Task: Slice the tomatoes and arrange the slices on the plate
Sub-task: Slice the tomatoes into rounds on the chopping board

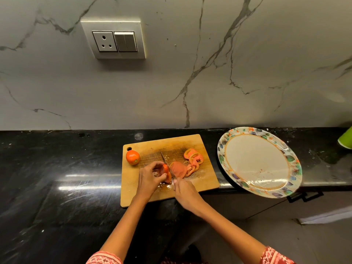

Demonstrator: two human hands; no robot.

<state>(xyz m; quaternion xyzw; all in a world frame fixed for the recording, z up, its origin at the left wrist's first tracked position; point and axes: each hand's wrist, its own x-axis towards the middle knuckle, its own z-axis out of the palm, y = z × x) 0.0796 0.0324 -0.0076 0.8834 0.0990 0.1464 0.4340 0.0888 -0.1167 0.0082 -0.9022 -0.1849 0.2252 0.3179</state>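
1. Your left hand (150,175) curls its fingers around the tomato remnant (167,173) near the middle of the wooden cutting board (133,189), fingertips tucked back, probably to keep them off the edge

2. Your right hand (182,189) is clenched around the knife handle, which the hand hides; the knife blade (166,164) runs up toward 11 o'clock, pressed against the remnant's cut face, so you are judged to be mid-slice

3. Cut slices (193,159) lie overlapping at 3 o'clock of the blade, on the side where they fall as they come off, apart from your holding fingers

4. A whole tomato (133,157) waits at 9 o'clock on the board, just below the hanging hole, out of the knife's path

5. The floral-rimmed plate (291,159) sits at 3 o'clock of the board on the black granite counter (57,168), overhanging its front edge, and holds no slices yet, so arranging is judged not started

6. Juice pools at the board's near edge under your hands; the remnant may slip, so grip firmly
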